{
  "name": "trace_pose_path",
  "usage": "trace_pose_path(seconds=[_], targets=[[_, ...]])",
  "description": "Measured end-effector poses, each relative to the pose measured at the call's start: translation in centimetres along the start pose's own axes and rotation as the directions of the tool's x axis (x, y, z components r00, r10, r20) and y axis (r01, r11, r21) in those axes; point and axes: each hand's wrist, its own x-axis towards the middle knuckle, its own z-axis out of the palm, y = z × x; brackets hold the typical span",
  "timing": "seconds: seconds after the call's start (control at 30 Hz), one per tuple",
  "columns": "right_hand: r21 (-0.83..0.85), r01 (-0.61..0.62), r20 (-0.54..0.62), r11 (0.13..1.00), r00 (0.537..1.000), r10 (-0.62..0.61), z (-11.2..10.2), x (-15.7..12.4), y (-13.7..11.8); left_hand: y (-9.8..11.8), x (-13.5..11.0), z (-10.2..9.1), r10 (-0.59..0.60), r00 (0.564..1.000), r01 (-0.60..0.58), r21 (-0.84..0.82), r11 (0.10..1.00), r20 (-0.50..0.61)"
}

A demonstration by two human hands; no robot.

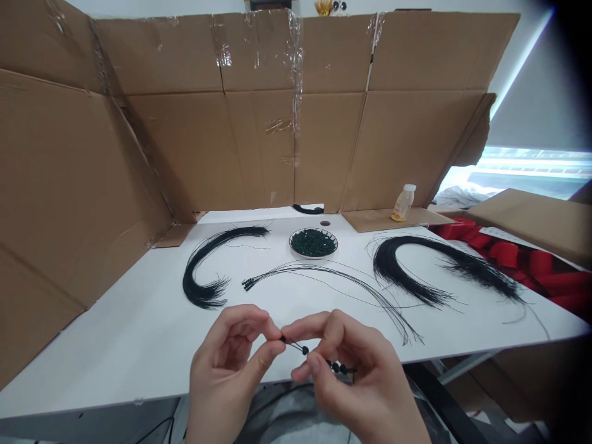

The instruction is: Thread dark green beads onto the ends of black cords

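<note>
Both hands meet low in the middle, just over the near edge of the white table (pixel 139 320). My left hand (pixel 231 370) pinches the end of a thin black cord (pixel 296 345) between thumb and forefinger. My right hand (pixel 351 376) pinches the same cord a little further along, its fingers curled. Several small dark beads (pixel 335 366) sit threaded on the cord near my right fingers. Behind the hands lies a small sheaf of cords with beaded tips (pixel 324 277).
A white dish of dark beads (pixel 313 242) stands mid-table. Curved bundles of black cords lie at the left (pixel 208 265) and right (pixel 439 271). Cardboard walls (pixel 185 142) enclose the back and left. A small bottle (pixel 403 203) stands back right; red items (pixel 531 262) lie right.
</note>
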Motion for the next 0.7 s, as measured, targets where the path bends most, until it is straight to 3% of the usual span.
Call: trace_pose_path(seconds=[0.17,0.37,0.7], targets=[[0.037,-0.03,0.059,0.999,0.998,0.028,-0.2,0.3,0.2,0.4,-0.2,0.6,0.042,0.999,-0.042,0.01,0.999,-0.025],[0.104,-0.019,0.086,0.994,0.996,0.01,-0.2,0.4,0.6,0.5,-0.7,1.6,0.062,0.985,-0.064,-0.008,0.998,-0.159],[0.153,-0.028,0.064,0.988,0.998,0.018,0.1,0.4,0.5,0.7,-0.9,1.8,0.069,0.985,-0.069,0.005,0.998,-0.158]])
